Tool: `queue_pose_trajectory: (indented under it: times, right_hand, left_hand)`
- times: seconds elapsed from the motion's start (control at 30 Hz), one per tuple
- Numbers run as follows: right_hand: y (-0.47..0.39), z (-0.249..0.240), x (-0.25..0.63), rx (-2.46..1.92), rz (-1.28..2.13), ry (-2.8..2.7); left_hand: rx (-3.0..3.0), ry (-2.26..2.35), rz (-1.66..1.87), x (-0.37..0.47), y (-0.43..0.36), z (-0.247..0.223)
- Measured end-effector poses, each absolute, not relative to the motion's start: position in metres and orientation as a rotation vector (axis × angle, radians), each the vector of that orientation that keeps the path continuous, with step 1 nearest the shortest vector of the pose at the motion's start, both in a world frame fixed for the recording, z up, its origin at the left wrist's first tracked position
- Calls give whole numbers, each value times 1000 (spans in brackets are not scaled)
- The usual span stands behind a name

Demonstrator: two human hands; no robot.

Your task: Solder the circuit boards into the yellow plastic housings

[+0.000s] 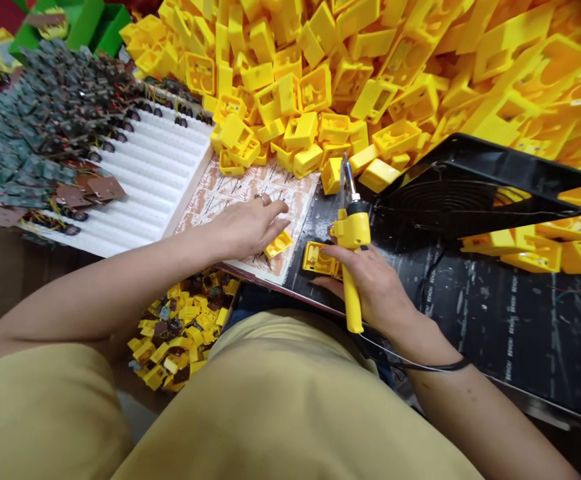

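My right hand (370,277) is wrapped round a yellow soldering iron (353,230), its metal tip pointing up and away from me. The thumb of that hand also lies over a small yellow case (319,259) near the table's front edge. To the left, my left hand (250,227) hovers over or rests on a patterned board (220,193), fingers apart and a ring on one of them. Beside its fingertips, partly under them, is another yellow case (279,245). Whether the left fingers touch that case cannot be told.
Yellow cases (300,93) are heaped at the back. Circuit boards with wires (55,113) are piled on a ridged white foam tray (145,167) at left. A black fan (470,187) stands at right. A box of yellow parts (185,327) sits below the table edge.
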State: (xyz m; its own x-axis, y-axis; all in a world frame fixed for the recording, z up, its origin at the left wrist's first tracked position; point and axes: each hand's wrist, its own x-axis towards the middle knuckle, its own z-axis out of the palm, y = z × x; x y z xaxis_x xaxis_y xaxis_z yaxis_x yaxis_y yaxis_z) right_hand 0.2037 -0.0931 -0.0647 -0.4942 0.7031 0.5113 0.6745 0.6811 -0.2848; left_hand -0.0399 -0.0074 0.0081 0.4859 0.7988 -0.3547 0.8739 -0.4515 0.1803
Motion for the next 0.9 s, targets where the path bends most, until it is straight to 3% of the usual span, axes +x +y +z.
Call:
queue_pose_trajectory:
  times: [0.07, 0.2, 0.27, 0.53, 0.7, 0.9]
  right_hand:
    - [-93, -65, 205, -1049, 74, -2285]
    - [-92, -67, 205, -1016, 110, -2301]
    - [-92, -69, 204, -1000, 112, -2303]
    - [-96, -70, 208, -968, 95, -2300]
    - [-95, -69, 207, -975, 35, -2239]
    - [-94, -74, 203, -990, 32, -2257]
  left_hand:
    - [2595, 1357, -350, -52, -11, 9]
    - [2741, 734, -290, -76, -3, 10]
    - [2744, 632, -262, -76, -4, 5]
    - [2841, 964, 28, -43, -35, -11]
    - [2721, 1695, 331, -77, 41, 3]
    - [2751, 1763, 201, -93, 89, 17]
